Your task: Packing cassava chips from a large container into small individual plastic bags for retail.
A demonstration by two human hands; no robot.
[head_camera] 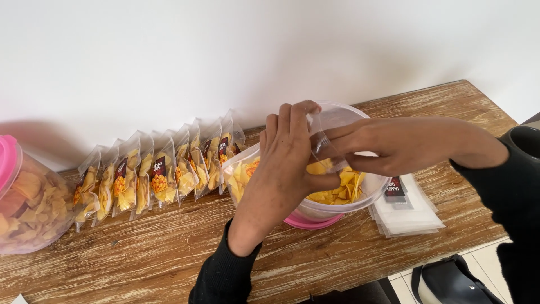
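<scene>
Nearest me, my left hand [287, 163] on its black sleeve [222, 276], fingers curled together, pinching the edge of a small clear pouch [325, 143] held over the big clear tub [368, 194] of yellow chips [337, 191]. My right hand [388, 146] comes in from the right, fingers extended and close together, gripping the same pouch from the other side; some chips sit inside it, I can't tell how many. The tub rests on a pink lid [306, 222] on the worn wooden table [169, 253]. Right of the tub lies a stack of empty pouches [408, 214]. Left of it, a row of filled bags [157, 174] leans along the white wall [169, 56]. Far left, a pink-lidded jar [28, 202] of chips.
</scene>
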